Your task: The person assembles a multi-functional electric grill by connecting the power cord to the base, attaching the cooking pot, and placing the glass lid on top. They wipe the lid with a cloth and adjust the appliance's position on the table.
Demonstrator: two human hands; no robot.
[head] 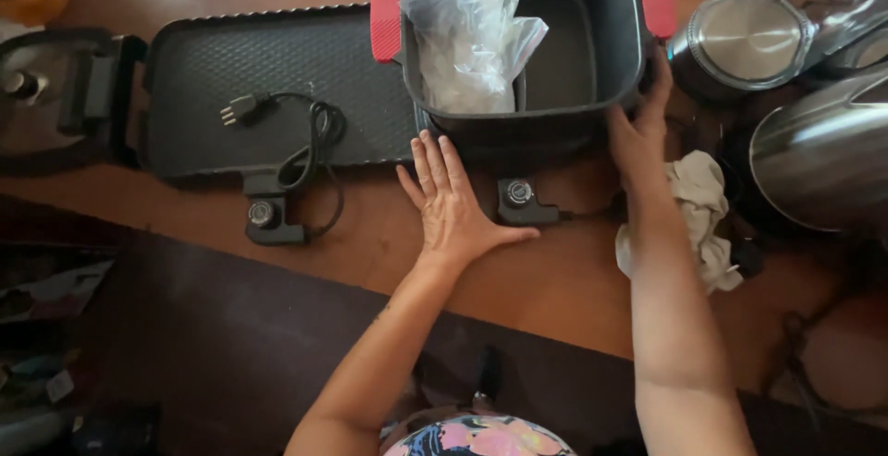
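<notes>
Two appliances sit on a brown wooden table [518, 280]: a flat black griddle [277, 86], then a deep black cooking pot [527, 40]. The left hand [453, 206] lies flat, fingers spread, just before the pot. The right hand [643, 128] grips its right wall.

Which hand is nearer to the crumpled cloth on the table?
The right hand. It grips the dark pot's right side, its wrist just above the crumpled cloth. The left hand lies flat on the table, well to the cloth's left.
</notes>
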